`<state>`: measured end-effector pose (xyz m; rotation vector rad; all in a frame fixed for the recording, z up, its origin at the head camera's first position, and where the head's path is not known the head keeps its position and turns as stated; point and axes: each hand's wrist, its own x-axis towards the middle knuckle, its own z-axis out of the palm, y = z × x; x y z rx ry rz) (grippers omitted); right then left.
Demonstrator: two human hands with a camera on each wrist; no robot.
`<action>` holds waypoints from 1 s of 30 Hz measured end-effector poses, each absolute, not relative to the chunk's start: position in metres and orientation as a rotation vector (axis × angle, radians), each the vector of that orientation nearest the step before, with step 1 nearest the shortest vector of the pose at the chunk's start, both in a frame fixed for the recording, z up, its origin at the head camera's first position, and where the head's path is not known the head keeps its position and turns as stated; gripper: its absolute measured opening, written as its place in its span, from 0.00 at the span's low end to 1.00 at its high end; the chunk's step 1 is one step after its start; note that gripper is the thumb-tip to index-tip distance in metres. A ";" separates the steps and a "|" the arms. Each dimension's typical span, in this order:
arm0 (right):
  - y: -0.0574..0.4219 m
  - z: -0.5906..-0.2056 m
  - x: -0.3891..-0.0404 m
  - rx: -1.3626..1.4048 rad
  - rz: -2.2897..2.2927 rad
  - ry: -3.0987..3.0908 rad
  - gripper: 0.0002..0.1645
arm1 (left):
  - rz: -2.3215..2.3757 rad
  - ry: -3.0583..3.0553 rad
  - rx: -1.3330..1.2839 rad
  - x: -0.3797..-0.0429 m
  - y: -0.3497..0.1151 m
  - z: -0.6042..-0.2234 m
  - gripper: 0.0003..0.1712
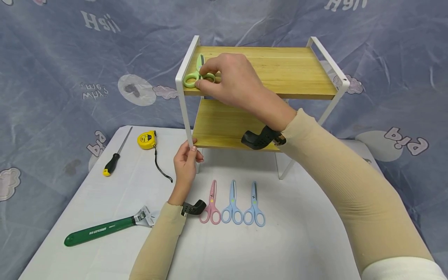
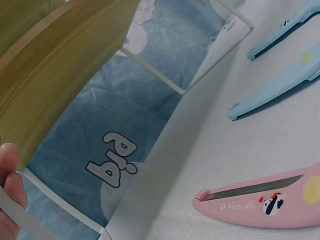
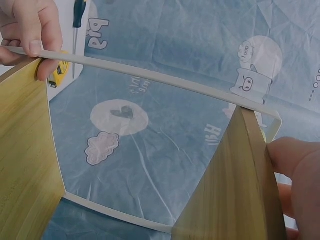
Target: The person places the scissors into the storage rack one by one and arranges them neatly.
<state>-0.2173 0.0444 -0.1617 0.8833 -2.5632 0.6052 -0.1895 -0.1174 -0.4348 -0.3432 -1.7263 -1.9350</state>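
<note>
Green scissors [image 1: 200, 70] lie at the left end of the top board of a two-tier shelf [image 1: 280, 70], blades toward the back. My right hand [image 1: 234, 79] pinches them near the pivot between thumb and fingers. The left hand [image 1: 185, 161] grips the shelf's white front-left leg [image 1: 185, 116] at the lower board [image 1: 224, 122]. In the right wrist view the right hand [image 3: 300, 170] is at the top board's edge, and the scissors are hidden. Pink scissors [image 1: 211, 202] and two pairs of blue scissors [image 1: 232, 202] [image 1: 254, 204] lie in a row before the shelf.
On the left of the white table [image 1: 308, 233] lie a screwdriver [image 1: 117, 153], a yellow tape measure [image 1: 147, 140] with a black strap, and a green-handled adjustable wrench [image 1: 101, 231]. The left forearm partly covers the wrench's head. A grey-blue printed cloth [image 1: 52, 77] hangs behind.
</note>
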 end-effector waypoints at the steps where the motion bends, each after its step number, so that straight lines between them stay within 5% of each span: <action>1: 0.044 -0.162 -0.217 0.881 0.607 -2.562 0.16 | -1.936 -1.727 -0.341 -0.189 -0.117 -0.435 0.15; 30: 0.048 -0.164 -0.212 0.733 0.639 -2.522 0.18 | -1.928 -1.737 -0.344 -0.189 -0.118 -0.435 0.15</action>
